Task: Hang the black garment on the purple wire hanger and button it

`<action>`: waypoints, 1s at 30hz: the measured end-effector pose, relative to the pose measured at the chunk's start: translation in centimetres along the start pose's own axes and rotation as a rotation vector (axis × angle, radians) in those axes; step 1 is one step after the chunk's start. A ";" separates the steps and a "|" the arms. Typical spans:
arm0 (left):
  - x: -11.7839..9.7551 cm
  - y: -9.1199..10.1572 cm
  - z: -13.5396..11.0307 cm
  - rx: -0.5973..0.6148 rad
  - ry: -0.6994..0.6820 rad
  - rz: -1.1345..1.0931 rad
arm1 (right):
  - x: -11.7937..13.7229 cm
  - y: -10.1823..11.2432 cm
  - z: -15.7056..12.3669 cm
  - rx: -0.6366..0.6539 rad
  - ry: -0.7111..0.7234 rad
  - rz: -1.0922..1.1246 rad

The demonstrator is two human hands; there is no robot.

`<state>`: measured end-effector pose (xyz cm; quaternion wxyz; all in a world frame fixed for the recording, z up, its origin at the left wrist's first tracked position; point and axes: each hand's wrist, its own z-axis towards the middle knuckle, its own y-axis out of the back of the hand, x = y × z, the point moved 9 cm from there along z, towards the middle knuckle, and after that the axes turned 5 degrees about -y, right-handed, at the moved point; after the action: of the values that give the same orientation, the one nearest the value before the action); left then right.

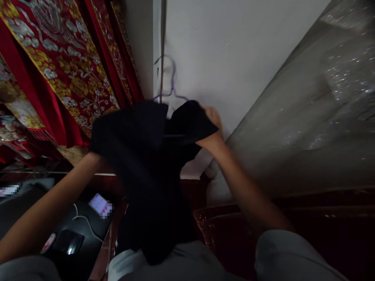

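Observation:
A dark navy, nearly black shirt [152, 171] hangs spread in front of me, its upper part blurred by motion. A purple wire hanger [172, 84] shows above its neck opening, near a vertical edge on the wall. My right hand [213, 121] is closed on the shirt's right upper edge, with part of the fingers behind the cloth. On the other side, my left hand [96, 157] holds the left upper part; cloth covers most of its fingers. The lower end of the shirt hangs down to my lap.
Red curtains [79, 78] with gold and silver patterns hang at left. A lit phone [101, 205], a cable [88, 224] and a dark shiny object [68, 242] lie on a black surface at lower left. Plastic-wrapped bulk [307, 117] stands at right, above dark red furniture [234, 230].

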<state>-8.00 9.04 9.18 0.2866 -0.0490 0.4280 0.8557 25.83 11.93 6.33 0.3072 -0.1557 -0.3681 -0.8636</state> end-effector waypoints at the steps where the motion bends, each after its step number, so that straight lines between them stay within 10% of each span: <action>1: 1.1 -0.4 -0.8 0.008 0.020 -0.057 | -0.3 1.6 0.6 -0.035 -0.031 -0.106; 8: 2.5 0.4 -6.7 -0.466 0.102 -0.421 | 5.3 3.9 3.9 0.046 -0.074 -0.331; 12: -3.7 -4.5 -7.1 0.066 -0.208 -0.229 | 7.2 2.1 2.4 0.116 0.047 -0.304; 17: -3.9 -9.6 -6.6 0.380 -0.036 0.028 | 5.1 2.5 0.8 0.158 0.029 -0.301; 22: -4.9 -11.1 -7.1 0.337 -0.053 -0.014 | 5.3 2.6 -1.0 0.061 0.106 -0.189; 26: -6.5 -10.3 -9.4 0.165 -0.062 -0.277 | 4.9 1.5 -7.3 -0.217 -0.136 0.129; 30: -7.3 -9.7 -11.4 0.023 0.025 -0.540 | 5.8 -5.2 -14.2 0.055 -0.297 0.663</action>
<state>1.44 1.66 -2.42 0.4997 -0.1687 0.4125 0.7428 17.45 1.99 -3.31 0.5179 -0.3822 -0.3611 -0.6748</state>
